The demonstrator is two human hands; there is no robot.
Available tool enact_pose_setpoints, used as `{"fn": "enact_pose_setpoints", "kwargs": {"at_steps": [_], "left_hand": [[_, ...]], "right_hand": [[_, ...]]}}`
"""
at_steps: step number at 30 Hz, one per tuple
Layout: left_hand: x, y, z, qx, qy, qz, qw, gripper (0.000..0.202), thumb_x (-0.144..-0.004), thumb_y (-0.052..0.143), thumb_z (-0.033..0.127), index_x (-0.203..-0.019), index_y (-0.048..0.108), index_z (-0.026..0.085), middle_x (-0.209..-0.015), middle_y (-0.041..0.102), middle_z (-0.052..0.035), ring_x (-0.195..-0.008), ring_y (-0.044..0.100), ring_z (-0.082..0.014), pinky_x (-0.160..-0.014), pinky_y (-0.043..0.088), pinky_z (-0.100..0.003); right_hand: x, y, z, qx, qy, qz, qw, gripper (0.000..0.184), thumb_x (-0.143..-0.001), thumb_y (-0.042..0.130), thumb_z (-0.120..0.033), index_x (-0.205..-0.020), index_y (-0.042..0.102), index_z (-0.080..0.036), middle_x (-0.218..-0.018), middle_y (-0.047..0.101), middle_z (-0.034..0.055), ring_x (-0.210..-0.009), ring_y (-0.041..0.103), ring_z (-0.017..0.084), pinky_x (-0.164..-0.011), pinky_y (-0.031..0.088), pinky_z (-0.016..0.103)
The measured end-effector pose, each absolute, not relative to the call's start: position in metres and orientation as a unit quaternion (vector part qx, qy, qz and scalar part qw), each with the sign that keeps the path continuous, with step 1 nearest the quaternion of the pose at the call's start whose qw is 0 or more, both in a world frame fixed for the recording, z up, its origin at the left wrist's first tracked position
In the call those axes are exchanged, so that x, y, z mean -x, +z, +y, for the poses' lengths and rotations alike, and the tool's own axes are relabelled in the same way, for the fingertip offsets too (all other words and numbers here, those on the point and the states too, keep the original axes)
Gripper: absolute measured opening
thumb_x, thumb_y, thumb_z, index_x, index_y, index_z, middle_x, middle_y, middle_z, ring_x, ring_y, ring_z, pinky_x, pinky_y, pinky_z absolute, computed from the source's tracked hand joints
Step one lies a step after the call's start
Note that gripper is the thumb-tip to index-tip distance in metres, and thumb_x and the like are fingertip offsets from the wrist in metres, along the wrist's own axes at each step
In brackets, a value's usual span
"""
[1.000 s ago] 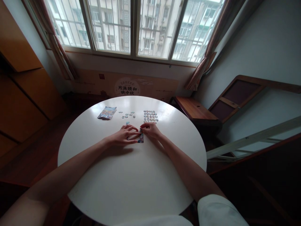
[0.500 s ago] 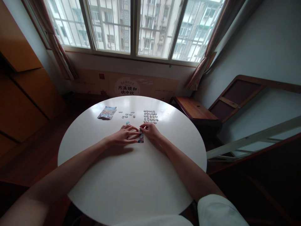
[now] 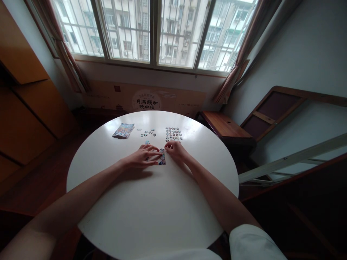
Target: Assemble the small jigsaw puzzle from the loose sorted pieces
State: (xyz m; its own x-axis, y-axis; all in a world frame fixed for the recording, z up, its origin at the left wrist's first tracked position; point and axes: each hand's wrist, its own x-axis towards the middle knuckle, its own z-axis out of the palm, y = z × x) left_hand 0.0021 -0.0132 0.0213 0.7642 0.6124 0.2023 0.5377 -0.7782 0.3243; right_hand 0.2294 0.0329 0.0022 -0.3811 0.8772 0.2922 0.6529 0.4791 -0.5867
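A partly joined jigsaw puzzle (image 3: 162, 159) lies on the round white table (image 3: 151, 213). My left hand (image 3: 143, 156) rests over it with the fingers spread, covering much of its left part. Just right of the puzzle's upper edge is my right hand (image 3: 175, 150), its thumb and fingertips pinched together. Whatever may be between those fingertips is too small to make out. A bit of light blue puzzle (image 3: 147, 142) shows beyond my left fingers. Farther back are several loose puzzle pieces (image 3: 148, 132) and, to their right, puzzle pieces in neat rows (image 3: 173, 134).
A colourful printed packet (image 3: 123, 130) lies at the table's back left. Behind the table are a barred window (image 3: 154, 32) and a printed banner (image 3: 173, 97). A wooden bench (image 3: 225, 124) stands to the right, and orange cabinets (image 3: 24, 119) line the left.
My right hand has drawn slightly to the right, away from the puzzle's upper edge, uncovering more of it. My left hand stays nearly in place.
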Motion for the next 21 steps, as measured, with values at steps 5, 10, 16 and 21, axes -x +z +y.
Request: {"fn": "enact_pose_setpoints", "kwargs": {"at_steps": [5, 10, 16, 21], "left_hand": [[-0.004, 0.016, -0.011, -0.923, 0.187, 0.321, 0.102, 0.041, -0.092, 0.044, 0.046, -0.129, 0.053, 0.031, -0.122, 0.056, -0.0062, -0.113, 0.046, -0.0235, -0.102, 0.026, -0.041], [-0.004, 0.008, -0.007, -0.902, 0.223, 0.362, 0.072, 0.035, -0.094, 0.041, 0.044, -0.116, 0.062, 0.028, -0.116, 0.059, -0.005, -0.112, 0.046, -0.0229, -0.101, 0.025, -0.041], [-0.002, 0.008, -0.007, -0.906, 0.208, 0.36, 0.074, 0.033, -0.092, 0.044, 0.046, -0.113, 0.065, 0.032, -0.117, 0.057, -0.0041, -0.114, 0.04, -0.0246, -0.101, 0.025, -0.041], [-0.002, 0.007, -0.006, -0.909, 0.19, 0.359, 0.092, 0.034, -0.093, 0.042, 0.045, -0.118, 0.062, 0.034, -0.117, 0.056, -0.0047, -0.113, 0.039, -0.025, -0.1, 0.026, -0.042]], "right_hand": [[-0.23, 0.0, 0.031, 0.478, 0.171, -0.812, 0.287, 0.016, -0.081, 0.055, -0.017, -0.086, 0.071, -0.015, -0.077, 0.069, 0.0056, -0.069, 0.059, 0.015, -0.068, 0.042, 0.024], [-0.231, 0.001, 0.029, 0.474, 0.174, -0.82, 0.269, 0.016, -0.081, 0.055, -0.017, -0.087, 0.069, -0.016, -0.073, 0.067, 0.0036, -0.064, 0.056, 0.012, -0.063, 0.039, 0.023], [-0.23, 0.005, 0.026, 0.469, 0.167, -0.83, 0.252, 0.017, -0.081, 0.055, -0.017, -0.088, 0.07, -0.018, -0.069, 0.063, 0.0008, -0.061, 0.052, 0.011, -0.059, 0.034, 0.021], [-0.231, 0.005, 0.026, 0.475, 0.167, -0.828, 0.246, 0.016, -0.08, 0.055, -0.017, -0.086, 0.07, -0.018, -0.067, 0.061, 0.0, -0.06, 0.051, 0.01, -0.058, 0.033, 0.021]]}}
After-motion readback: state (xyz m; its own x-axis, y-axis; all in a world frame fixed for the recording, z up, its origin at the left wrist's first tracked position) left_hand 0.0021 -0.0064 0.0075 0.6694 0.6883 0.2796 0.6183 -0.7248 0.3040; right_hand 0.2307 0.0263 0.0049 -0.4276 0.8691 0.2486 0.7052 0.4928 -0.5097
